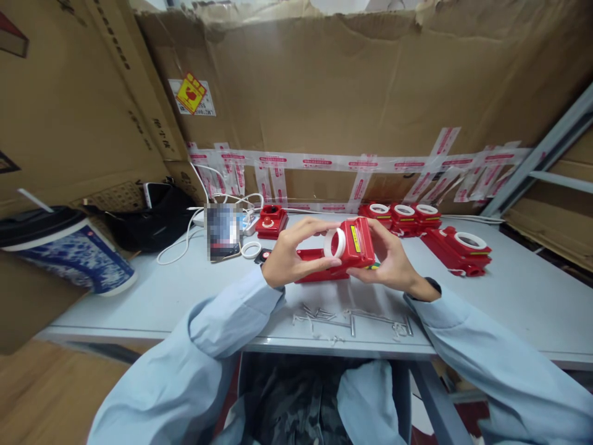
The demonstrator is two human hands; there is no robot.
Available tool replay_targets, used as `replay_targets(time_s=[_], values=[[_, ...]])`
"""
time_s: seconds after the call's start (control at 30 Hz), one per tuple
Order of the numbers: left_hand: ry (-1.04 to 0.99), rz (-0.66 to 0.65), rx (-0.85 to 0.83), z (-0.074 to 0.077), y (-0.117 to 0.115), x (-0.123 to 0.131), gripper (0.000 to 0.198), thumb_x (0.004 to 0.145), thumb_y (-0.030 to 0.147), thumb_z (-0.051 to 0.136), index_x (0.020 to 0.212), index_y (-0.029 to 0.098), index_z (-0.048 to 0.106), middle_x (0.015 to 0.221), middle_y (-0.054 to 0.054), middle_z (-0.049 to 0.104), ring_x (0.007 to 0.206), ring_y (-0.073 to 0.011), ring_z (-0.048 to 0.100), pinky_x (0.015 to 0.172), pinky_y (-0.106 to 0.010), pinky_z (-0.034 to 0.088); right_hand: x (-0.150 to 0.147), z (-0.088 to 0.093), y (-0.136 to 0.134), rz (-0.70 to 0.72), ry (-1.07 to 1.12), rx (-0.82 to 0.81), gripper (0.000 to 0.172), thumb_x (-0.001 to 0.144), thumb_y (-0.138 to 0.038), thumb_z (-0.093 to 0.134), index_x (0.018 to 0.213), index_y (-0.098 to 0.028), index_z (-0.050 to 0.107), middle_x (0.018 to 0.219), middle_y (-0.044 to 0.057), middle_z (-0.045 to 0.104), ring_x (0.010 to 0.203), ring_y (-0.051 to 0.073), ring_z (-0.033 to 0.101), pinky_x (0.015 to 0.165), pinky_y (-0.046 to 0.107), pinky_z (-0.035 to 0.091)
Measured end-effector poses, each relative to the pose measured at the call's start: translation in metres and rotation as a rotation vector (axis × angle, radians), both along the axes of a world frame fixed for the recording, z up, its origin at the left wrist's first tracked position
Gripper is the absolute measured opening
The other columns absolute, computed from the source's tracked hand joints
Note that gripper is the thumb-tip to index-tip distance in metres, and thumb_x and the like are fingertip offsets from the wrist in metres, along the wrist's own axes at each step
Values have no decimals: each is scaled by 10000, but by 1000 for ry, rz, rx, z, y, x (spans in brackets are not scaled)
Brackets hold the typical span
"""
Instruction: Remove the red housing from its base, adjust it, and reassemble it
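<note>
Gripping a red housing (364,240) from both sides above the tabletop (185,303), the left hand (290,253) pinches the white ring (341,243) on the housing's left face between thumb and fingers, while the right hand (393,259) is clamped around its right end. A red tray-like part (319,277) lies just beneath, though whether the two touch cannot be told, and metal pins (319,313) with white cords lie nearer the table's front edge. Behind the left hand sit a loose white hoop (251,250) and a small red unit (271,222); a larger red unit (456,250) lies to the right.
</note>
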State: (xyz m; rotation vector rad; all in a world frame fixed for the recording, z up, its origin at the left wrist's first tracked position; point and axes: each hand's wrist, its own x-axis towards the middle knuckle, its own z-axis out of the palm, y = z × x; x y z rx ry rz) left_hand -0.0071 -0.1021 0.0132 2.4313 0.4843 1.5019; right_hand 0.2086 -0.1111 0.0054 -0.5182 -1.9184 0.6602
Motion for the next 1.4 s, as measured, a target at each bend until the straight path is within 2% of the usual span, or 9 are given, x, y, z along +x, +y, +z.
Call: replay_targets(time_s=[0.27,0.4,0.57,0.73,0.93,1.03,1.2,1.3,1.4], values=[[-26,-20,8,0,1,1,572,686,360,791,1201,194,605,1092,-101,665,979,-194,608,879,-351,504,1,-1,0,-17,-1,23,783,557,-188,831,1259,-227,486,1246,90,609,1138,234,590,1000,380,454],[-6,-72,42,2,1,-1,570,683,355,789,1204,205,614,1124,-114,649,1040,-210,614,916,-360,507,4,-1,2,-20,1,-33,694,617,-304,803,1247,-218,526,1226,89,628,1088,233,616,941,366,491],[105,-116,171,6,-1,-3,459,792,290,702,1234,237,589,1205,-120,618,1099,-218,599,926,-378,517,3,-2,4,53,32,-280,520,697,-568,676,1020,-161,658,929,76,716,816,219,678,718,332,547],[159,-76,327,6,0,-4,388,864,155,607,1233,270,574,1220,-91,610,1136,-204,574,950,-390,510,1,-8,6,151,99,-587,480,805,-587,534,912,-144,685,795,71,712,739,210,680,688,342,548],[161,-34,93,4,0,-5,804,685,432,775,1379,248,413,1291,-138,538,1186,-285,516,917,-451,512,3,-5,7,76,148,-576,448,740,-575,623,924,-170,672,830,56,708,720,206,670,685,339,542],[112,-27,11,3,-1,-2,662,733,402,745,1316,231,483,1183,-121,595,1036,-235,585,810,-376,546,1,-3,6,34,136,-526,467,700,-584,656,912,-168,673,889,64,707,811,226,667,706,337,536],[161,-66,173,4,-3,-2,378,861,213,617,1233,229,550,1239,-124,573,1145,-227,558,948,-417,493,0,-5,5,47,143,-617,467,721,-595,623,851,-148,665,751,59,705,680,206,665,620,320,528],[187,-63,183,5,-3,-3,403,867,194,594,1259,259,528,1353,-118,499,1235,-246,495,980,-439,467,-1,-5,6,92,159,-652,455,752,-569,610,928,-154,671,784,59,716,695,203,678,655,325,538],[91,-30,32,3,-3,-1,548,813,268,667,1321,229,464,1298,-138,538,1164,-255,539,908,-407,500,-2,-5,7,82,159,-581,457,742,-545,642,986,-160,669,851,57,717,764,202,683,682,307,536]])
